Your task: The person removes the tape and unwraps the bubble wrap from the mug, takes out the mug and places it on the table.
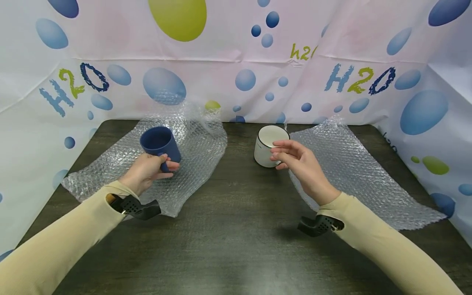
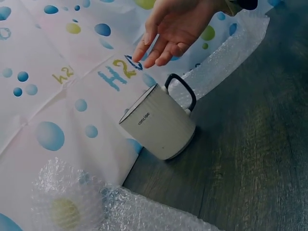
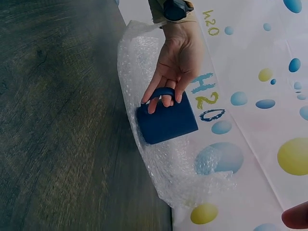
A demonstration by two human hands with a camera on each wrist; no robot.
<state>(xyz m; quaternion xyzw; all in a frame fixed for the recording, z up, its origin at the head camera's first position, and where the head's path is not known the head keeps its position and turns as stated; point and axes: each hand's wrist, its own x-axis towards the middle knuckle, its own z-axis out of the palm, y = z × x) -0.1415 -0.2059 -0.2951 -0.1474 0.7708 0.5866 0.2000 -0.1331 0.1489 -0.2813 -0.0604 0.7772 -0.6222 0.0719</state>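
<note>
A dark blue mug (image 1: 169, 145) is over the left sheet of bubble wrap (image 1: 199, 164). My left hand (image 1: 141, 172) grips it by the handle, fingers hooked through the loop, as the right wrist view shows with the mug (image 3: 168, 122) below the hand (image 3: 179, 60). A white mug (image 1: 262, 152) with a dark rim stands upright on the table. My right hand (image 1: 307, 174) hovers beside it with loosely bent fingers, holding nothing. In the left wrist view, that hand (image 2: 180, 29) is apart from the white mug (image 2: 161, 127) and its dark handle (image 2: 186, 90).
A second sheet of bubble wrap (image 1: 354, 172) lies on the right side of the dark wooden table (image 1: 228, 233). Behind and at the sides hangs a white printed curtain (image 1: 221, 45) with coloured drops and lettering. Both forearms wear beige sleeves with black wrist devices (image 1: 138, 207).
</note>
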